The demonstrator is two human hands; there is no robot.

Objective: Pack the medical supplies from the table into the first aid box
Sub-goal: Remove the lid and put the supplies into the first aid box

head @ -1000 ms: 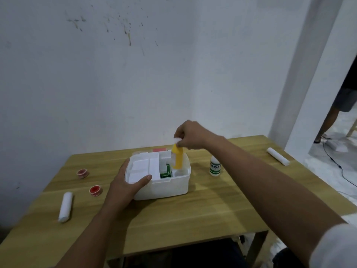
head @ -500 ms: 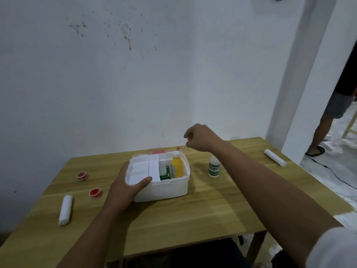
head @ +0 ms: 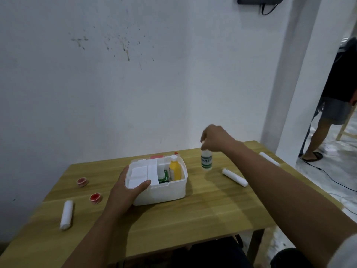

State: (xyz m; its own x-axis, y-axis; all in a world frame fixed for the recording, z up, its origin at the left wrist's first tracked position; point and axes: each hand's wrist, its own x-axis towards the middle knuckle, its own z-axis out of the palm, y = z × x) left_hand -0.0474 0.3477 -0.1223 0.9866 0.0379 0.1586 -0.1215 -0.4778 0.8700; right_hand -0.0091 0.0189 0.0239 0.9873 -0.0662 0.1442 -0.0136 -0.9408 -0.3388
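White first aid box [head: 160,192] sits mid-table [head: 202,213], lid off. Yellow bottle [head: 175,168] stands upright in the box's right compartment, a green packet [head: 164,177] beside it, white trays on the left side

Left hand [head: 125,188] rests on the box's near-left corner, grip spread: thumb lies over the rim, fingers wrap the left wall

Right hand [head: 216,139] is over the white bottle with a green label [head: 206,160], which stands just right of the box. Fingers curl down around the cap; looks like a pinch on the top, but motion blur means I cannot tell for sure that it's closed on it. Bottle base looks at or just above the table surface, cannot tell which

Still out on the table: one white gauze roll [head: 234,177] right of the bottle, another [head: 269,159] near the far right edge partly behind the forearm, a third [head: 66,214] at near left. Two small red-and-white tape rolls [head: 82,181] [head: 96,198] left of the box

Someone else's legs [head: 318,140] in the doorway at right
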